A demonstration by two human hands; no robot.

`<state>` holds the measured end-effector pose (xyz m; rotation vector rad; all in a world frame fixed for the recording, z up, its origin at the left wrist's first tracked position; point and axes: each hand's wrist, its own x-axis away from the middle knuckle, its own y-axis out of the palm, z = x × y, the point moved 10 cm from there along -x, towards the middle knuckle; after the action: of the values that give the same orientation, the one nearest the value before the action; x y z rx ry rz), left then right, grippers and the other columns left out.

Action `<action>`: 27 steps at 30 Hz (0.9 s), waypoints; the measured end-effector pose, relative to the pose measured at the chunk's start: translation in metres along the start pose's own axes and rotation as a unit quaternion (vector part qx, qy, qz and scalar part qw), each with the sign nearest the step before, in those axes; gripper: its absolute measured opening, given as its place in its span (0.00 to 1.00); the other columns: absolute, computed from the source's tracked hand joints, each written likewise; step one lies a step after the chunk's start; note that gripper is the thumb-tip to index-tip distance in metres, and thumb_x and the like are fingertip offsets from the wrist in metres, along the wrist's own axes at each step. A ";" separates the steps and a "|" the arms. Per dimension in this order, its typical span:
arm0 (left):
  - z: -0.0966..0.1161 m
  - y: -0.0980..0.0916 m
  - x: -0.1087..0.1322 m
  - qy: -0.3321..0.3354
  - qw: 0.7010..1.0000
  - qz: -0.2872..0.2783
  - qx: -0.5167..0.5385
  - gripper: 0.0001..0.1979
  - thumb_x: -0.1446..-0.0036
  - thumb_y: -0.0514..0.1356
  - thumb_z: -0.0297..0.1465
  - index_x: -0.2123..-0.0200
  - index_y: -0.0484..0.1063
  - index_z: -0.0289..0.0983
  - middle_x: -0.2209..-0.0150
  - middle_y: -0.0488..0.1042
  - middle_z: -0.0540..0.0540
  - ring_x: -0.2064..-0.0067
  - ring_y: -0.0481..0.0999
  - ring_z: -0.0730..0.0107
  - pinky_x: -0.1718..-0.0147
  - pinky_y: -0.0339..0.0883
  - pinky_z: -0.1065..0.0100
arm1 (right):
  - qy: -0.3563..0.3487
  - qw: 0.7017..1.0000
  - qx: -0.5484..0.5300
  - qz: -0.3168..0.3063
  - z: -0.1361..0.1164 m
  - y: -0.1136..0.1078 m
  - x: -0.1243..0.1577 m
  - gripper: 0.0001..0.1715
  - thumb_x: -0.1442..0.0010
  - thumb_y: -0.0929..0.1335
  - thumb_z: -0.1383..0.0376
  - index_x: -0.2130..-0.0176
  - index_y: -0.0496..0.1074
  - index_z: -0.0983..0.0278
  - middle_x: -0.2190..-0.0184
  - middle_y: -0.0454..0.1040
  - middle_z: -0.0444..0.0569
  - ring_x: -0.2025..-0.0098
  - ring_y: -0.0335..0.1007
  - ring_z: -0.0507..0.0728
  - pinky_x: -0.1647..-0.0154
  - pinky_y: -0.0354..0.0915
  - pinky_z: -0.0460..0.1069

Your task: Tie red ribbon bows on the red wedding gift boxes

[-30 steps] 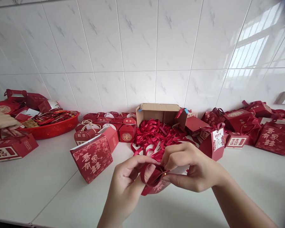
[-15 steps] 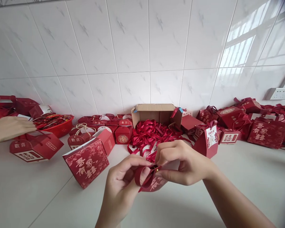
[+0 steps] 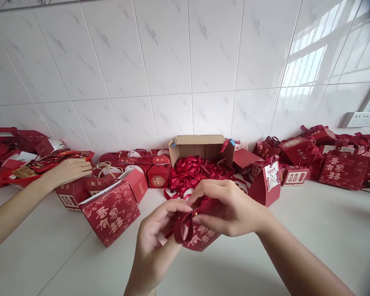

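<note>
Both my hands work at the top of a red gift box (image 3: 202, 240) with pale lettering on its front. My left hand (image 3: 158, 236) pinches a dark red ribbon (image 3: 184, 227), which forms a loop over the thumb. Fingers of my right hand (image 3: 230, 209) close on the ribbon and the box's top edge, beside a small gold bead (image 3: 195, 214). My fingers and the ribbon hide part of the box top. Just behind my hands lies a heap of red ribbons (image 3: 194, 170), spilling from an open cardboard box (image 3: 200, 142).
An open red box (image 3: 111, 213) stands left of my hands. A co-worker's hand (image 3: 69, 172) is among red boxes by a red tray (image 3: 6, 174) of packets. Finished-looking boxes (image 3: 267, 185) and a pile of others (image 3: 342, 170) line the right. A power strip (image 3: 359, 119) is on the wall.
The ribbon loop at my left thumb now faces the camera more, and the box front has turned slightly. The co-worker's hand has moved right, with its box now set beside the others.
</note>
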<state>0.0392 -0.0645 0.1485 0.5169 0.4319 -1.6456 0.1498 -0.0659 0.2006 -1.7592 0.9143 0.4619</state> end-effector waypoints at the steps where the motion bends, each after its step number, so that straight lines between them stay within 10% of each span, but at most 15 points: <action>1: 0.000 -0.001 0.000 0.003 1.000 0.011 -0.005 0.08 0.49 0.63 0.29 0.63 0.75 0.40 0.64 0.77 0.46 0.67 0.77 0.70 0.70 0.71 0.76 | -0.006 1.000 -0.004 0.008 -0.002 -0.002 0.000 0.15 0.46 0.70 0.70 0.57 0.69 0.65 0.63 0.74 0.51 0.63 0.70 0.54 0.61 0.67 0.48; 7: 0.003 -0.007 0.004 0.020 0.994 0.104 -0.025 0.08 0.50 0.63 0.26 0.65 0.77 0.40 0.63 0.76 0.47 0.61 0.77 0.70 0.63 0.71 0.77 | -0.012 0.999 -0.003 0.030 -0.008 -0.009 0.001 0.12 0.44 0.69 0.71 0.58 0.73 0.65 0.64 0.75 0.52 0.63 0.71 0.54 0.62 0.69 0.49; 19: 0.009 -0.006 0.002 0.083 0.992 0.065 -0.070 0.10 0.45 0.59 0.24 0.62 0.77 0.42 0.61 0.76 0.46 0.57 0.76 0.69 0.59 0.72 0.75 | 0.054 0.997 0.042 0.038 0.007 -0.009 0.003 0.09 0.46 0.70 0.71 0.64 0.68 0.65 0.67 0.72 0.48 0.66 0.67 0.52 0.66 0.65 0.45; 27: -0.005 -0.004 0.002 -0.042 0.994 0.082 -0.053 0.13 0.46 0.61 0.32 0.56 0.71 0.40 0.57 0.74 0.43 0.54 0.74 0.62 0.60 0.72 0.71 | 0.057 0.997 0.054 0.025 0.012 -0.003 0.004 0.07 0.46 0.70 0.69 0.66 0.67 0.65 0.70 0.69 0.46 0.71 0.63 0.51 0.71 0.61 0.45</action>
<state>0.0350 -0.0626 0.1433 0.3924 0.4023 -1.4729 0.1555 -0.0553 0.1951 -1.6809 1.0467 0.3395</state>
